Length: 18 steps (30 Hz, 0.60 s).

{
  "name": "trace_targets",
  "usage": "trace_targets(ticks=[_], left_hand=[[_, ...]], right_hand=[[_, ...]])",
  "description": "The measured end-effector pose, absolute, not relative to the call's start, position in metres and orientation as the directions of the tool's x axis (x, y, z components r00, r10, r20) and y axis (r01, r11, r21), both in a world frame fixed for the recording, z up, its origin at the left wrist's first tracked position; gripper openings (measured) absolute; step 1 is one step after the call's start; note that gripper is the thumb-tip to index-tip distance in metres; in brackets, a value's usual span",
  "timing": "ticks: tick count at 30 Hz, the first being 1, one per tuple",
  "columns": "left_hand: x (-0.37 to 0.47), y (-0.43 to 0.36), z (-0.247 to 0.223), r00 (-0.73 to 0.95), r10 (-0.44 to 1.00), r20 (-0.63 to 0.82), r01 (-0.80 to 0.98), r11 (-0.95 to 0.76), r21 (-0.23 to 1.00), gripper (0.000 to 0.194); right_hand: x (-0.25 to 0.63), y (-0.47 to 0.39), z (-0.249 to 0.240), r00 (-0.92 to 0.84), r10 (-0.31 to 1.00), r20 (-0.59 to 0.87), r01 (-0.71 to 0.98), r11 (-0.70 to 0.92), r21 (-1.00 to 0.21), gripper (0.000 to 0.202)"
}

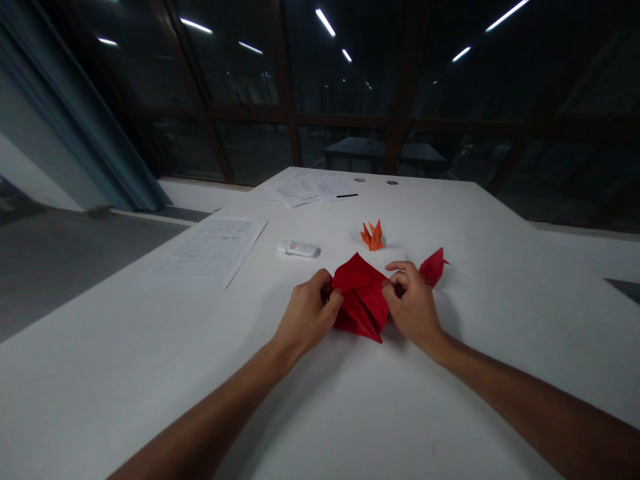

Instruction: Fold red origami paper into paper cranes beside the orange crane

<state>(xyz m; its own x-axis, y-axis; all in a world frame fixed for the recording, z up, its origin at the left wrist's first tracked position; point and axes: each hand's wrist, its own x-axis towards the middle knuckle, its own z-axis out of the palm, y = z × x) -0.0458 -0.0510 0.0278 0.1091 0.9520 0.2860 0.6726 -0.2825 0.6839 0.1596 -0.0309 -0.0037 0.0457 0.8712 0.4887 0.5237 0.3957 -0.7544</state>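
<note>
A partly folded sheet of red paper [361,293] is held between my two hands over the white table [310,413]. My left hand [311,310] pinches its left edge between thumb and fingers. On the opposite edge, my right hand [411,301] grips the paper with thumb and index finger, another finger lifted. Creases and an open fold show in the paper's lower half. Just beyond my right hand lies a folded red paper figure [433,267], partly hidden by that hand. An orange folded paper figure [373,236] stands behind the red sheet.
A white oblong object with printing [299,249] lies left of the orange figure. Printed sheets [215,243] rest at the table's left side, with more papers [310,187] and a dark pen-like stick [347,195] at the back. Dark windows stand behind the table.
</note>
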Motion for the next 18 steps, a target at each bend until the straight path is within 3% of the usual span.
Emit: trace_targets(ticks=[9,15,18], left_hand=[[-0.056,-0.05,0.04,0.133,0.957,0.256,0.711,-0.272,0.649,0.007],[-0.074,-0.039,0.052,0.171,0.984,-0.041,0.531,-0.057,0.845,0.013],[-0.083,-0.036,0.056,0.157,0.987,-0.031,0.458,-0.044,0.888,0.016]], right_hand=[[0.161,-0.031,-0.007,0.018,0.865,0.502,0.557,0.408,-0.723,0.02],[0.161,-0.033,0.003,-0.024,0.872,0.489,0.521,0.429,-0.738,0.013],[0.162,-0.037,0.022,-0.097,0.87,0.483,0.531,0.456,-0.714,0.011]])
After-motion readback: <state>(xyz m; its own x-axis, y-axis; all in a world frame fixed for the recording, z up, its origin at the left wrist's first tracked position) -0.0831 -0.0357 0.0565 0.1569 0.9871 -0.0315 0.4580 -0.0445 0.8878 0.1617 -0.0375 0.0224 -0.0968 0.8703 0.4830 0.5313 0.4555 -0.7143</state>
